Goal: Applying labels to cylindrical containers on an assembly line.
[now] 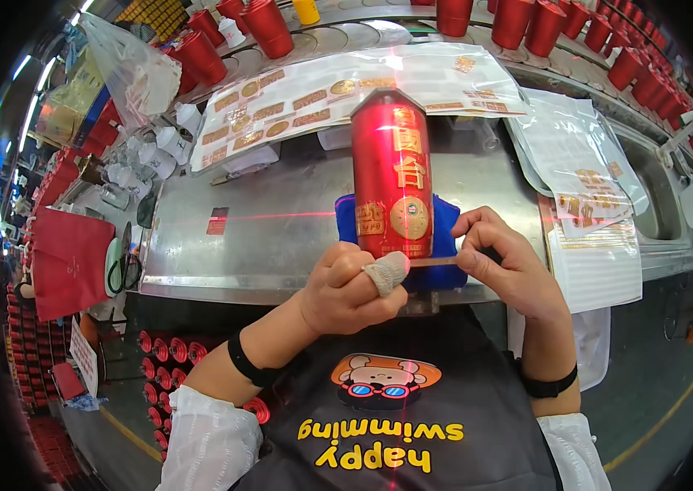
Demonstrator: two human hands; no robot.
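Observation:
A glossy red bottle (375, 172) with gold characters and a round gold emblem is in front of me, its lower end toward me. Under it, a blue cloth (448, 219) covers part of the metal tabletop. My left hand (342, 290) is closed just below the bottle's lower end, with a pale wrap (386, 273) around one finger. A thin, narrow translucent strip (435, 262) stretches between both hands along that end. At its right end, my right hand (514, 266) pinches it between thumb and finger. The strip's left end is hidden at my left fingers.
Sheets of gold stickers (297, 106) lie behind the bottle, with more sheets (580, 159) at right, beside a sink (657, 192). Red canisters (266, 29) stand along the far conveyor. A small red label (217, 221) sits left on the metal table (281, 245). White cups (156, 157) crowd the left.

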